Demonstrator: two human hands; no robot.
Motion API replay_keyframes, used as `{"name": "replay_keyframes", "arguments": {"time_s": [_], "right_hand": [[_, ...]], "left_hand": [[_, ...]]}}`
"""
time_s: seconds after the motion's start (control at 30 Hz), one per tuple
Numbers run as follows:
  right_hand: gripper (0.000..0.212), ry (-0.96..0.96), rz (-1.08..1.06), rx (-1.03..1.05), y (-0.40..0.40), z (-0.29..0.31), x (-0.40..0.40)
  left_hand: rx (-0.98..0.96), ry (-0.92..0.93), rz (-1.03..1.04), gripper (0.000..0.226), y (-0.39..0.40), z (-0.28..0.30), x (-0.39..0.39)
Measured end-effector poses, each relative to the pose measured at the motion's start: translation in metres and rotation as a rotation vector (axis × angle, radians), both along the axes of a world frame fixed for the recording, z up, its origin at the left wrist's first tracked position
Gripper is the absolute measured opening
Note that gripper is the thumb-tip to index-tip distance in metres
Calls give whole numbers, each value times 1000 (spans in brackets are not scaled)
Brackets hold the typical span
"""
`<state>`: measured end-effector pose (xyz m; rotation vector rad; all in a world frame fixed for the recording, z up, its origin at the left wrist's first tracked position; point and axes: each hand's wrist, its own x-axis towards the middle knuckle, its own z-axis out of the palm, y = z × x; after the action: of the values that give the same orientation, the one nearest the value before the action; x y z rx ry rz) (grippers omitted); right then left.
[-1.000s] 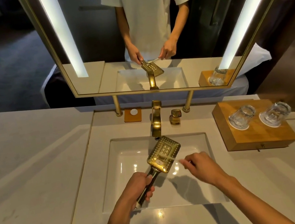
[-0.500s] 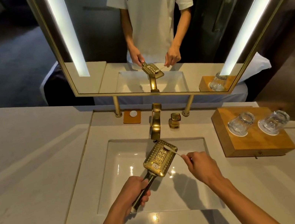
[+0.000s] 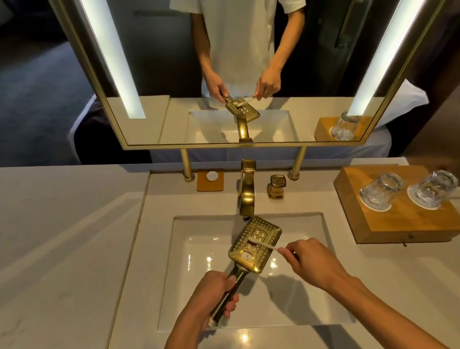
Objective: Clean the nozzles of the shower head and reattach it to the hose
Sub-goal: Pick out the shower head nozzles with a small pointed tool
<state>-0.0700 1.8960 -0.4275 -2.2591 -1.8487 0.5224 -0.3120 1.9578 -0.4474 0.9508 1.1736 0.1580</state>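
Above the sink (image 3: 322, 315), the left hand (image 3: 212, 294) wraps the rigid, likely slippery metal shower head (image 3: 255, 244) by its handle, the sound grip, while the right hand (image 3: 313, 264) pinches a light toothbrush (image 3: 261, 242) on its nozzles.

Both bare forearms reach up from the bottom edge toward the middle of the frame. The left hand (image 3: 212, 294) is curled round a handle, thumb on top. The right hand (image 3: 310, 263), knuckles up, pinches a thin stick between its fingertips.
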Motion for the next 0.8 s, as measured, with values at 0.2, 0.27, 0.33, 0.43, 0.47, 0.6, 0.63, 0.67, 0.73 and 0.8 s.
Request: {"name": "replay_keyframes", "arguments": {"time_s": [0.2, 0.27, 0.33, 0.43, 0.47, 0.6, 0.63, 0.67, 0.73, 0.8], "right_hand": [[47, 44, -32, 15, 3, 5, 3], [49, 76, 14, -9, -4, 0, -2], [50, 62, -48, 5, -4, 2, 6], [50, 25, -154, 47, -2, 10, 18], [50, 41, -130, 42, -3, 11, 16], [47, 80, -8, -5, -16, 0, -2], [48, 70, -55, 7, -15, 1, 2], [48, 53, -115, 23, -13, 3, 8], [49, 19, -189, 46, -10, 8, 15], [46, 66, -140, 36, -13, 7, 10]], "left_hand": [[14, 1, -8, 23, 1, 3, 0], [16, 2, -10, 22, 1, 3, -2], [17, 0, -13, 22, 2, 3, -3], [23, -10, -12, 22, 2, 3, -2], [23, -12, -12, 22, 2, 3, -2], [19, -5, -24, 22, 3, 3, -3], [19, -9, -26, 22, 3, 3, -4], [19, -11, -25, 22, 2, 3, -4], [22, -14, -22, 22, 1, 3, -4], [22, -11, -26, 22, 1, 2, -6]]}}
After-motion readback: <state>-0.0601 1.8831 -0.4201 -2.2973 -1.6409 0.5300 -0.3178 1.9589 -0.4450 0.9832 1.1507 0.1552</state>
